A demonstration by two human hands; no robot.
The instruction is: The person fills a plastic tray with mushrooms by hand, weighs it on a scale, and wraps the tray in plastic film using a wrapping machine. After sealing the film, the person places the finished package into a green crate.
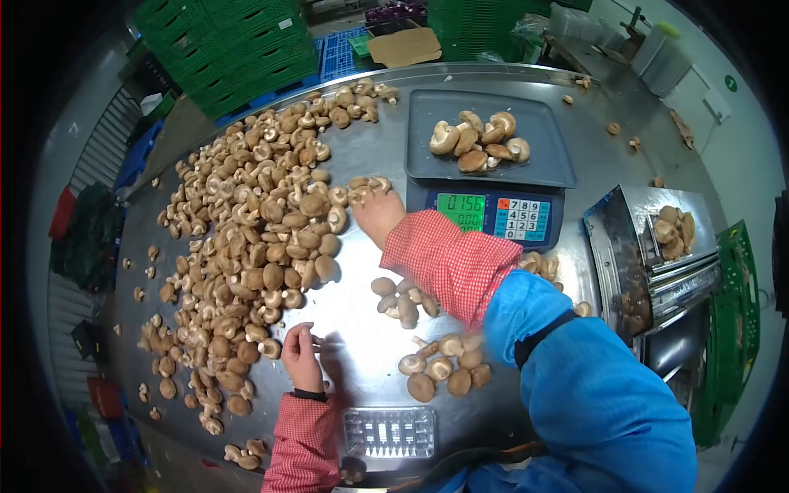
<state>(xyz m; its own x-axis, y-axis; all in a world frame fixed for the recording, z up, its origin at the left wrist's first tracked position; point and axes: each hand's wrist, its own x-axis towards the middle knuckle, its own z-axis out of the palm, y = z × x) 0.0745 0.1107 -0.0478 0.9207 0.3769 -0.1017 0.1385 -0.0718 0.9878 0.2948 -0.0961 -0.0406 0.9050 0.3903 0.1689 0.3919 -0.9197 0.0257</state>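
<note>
From the head view, at the right hand (378, 212): fingers bent down over a few round, brown-capped, pale-stemmed mushrooms (358, 182), in contact with them, at the edge of a broad, loose heap of similar brown mushrooms (246, 205) to the left of these fingers. Cannot tell a firm pinch from mere touch. At the left hand (302, 357), nearer the body: fingers close together and partly curled, just beside the heap; cannot tell whether holding anything.

Beyond the right fingers and to their right, a flat, dark-grey rectangular weighing tray (542, 123) with several mushrooms on top, above a blue plastic digital scale (526, 215). Right of the left fingers, two small clusters of brown mushrooms (440, 369) on the shiny metal desk (353, 287); nearer the body than those fingers, a clear rectangular plastic punnet (389, 419).

Likely step in hand: picking mushrooms with the right fingers. Best to cup the caps from the sides with light, even pressure, without squeezing gills or twisting stems. Ease away from the heap before lifting, to avoid dragging neighbours. Raise the red-checked cloth sleeve (456, 255) behind the right fingers well over the clusters, to avoid brushing them.
</note>
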